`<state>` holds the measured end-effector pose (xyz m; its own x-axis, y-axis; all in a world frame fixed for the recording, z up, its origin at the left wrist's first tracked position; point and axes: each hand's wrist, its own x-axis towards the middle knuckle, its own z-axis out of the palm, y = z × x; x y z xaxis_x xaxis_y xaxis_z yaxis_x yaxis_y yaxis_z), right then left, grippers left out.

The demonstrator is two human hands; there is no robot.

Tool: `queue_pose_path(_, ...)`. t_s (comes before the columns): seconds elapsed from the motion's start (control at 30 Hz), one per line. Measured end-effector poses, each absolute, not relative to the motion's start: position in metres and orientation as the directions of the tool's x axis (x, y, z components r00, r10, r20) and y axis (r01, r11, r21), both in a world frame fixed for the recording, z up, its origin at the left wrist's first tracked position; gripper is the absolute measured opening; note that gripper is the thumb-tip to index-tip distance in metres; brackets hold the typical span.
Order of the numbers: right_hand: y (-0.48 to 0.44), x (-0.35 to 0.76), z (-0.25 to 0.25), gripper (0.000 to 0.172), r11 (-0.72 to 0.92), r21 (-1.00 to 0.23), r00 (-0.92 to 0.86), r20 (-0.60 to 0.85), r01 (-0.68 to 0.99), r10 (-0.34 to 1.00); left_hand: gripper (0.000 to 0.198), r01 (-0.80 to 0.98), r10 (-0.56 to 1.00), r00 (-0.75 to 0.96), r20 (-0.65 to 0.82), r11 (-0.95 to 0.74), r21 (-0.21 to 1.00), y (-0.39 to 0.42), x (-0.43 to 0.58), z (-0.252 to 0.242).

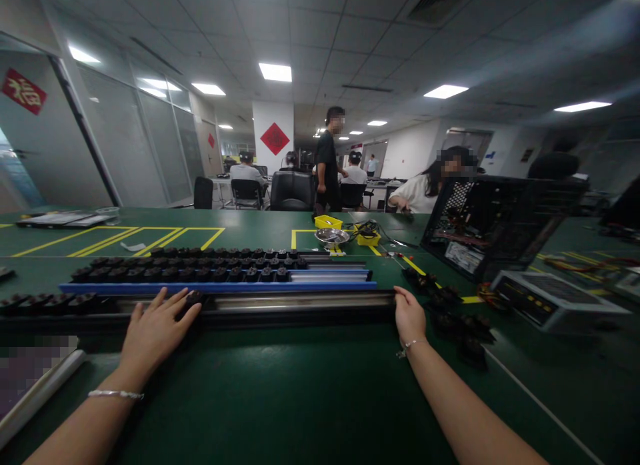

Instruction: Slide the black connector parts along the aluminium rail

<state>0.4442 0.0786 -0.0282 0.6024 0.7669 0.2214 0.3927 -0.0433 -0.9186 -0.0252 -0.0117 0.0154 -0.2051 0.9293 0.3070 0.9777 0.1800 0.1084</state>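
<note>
A long black rail [300,302] with a shiny metal channel lies across the front of the table. My left hand [155,331] rests over its left half, fingers spread, with a small black part [195,298] at the thumb and forefinger. At the rail's right end my right hand [411,318] is closed around the tip. Several black knob-like parts [55,305] sit in the rail to the left of my left hand. Behind it, a blue rail [330,285] and further rails carry rows of similar black parts [190,273].
Loose black parts [463,328], a power supply unit [555,301] and an open computer case [480,231] stand on the right. A metal bowl [332,236] and yellow bins [328,221] are farther back. A co-worker [420,188] sits across the green table [300,398].
</note>
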Motion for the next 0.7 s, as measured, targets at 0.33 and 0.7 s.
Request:
queue_pose_path(0.33, 0.0790, 0.4448, -0.0286, 0.044, -0.041, -0.907, 0.593, 0.240, 0.419, 0.769, 0.055, 0.984, 0.937, -0.159, 0.311, 0.175, -0.024, -0.0036, -0.0293, 0.0050)
queue_pose_path(0.7, 0.0783, 0.4399, -0.0260, 0.045, -0.060, -0.918, 0.607, 0.208, 0.392, 0.767, 0.055, 0.992, 0.940, -0.116, 0.321, 0.127, -0.014, -0.0019, -0.0240, 0.0060)
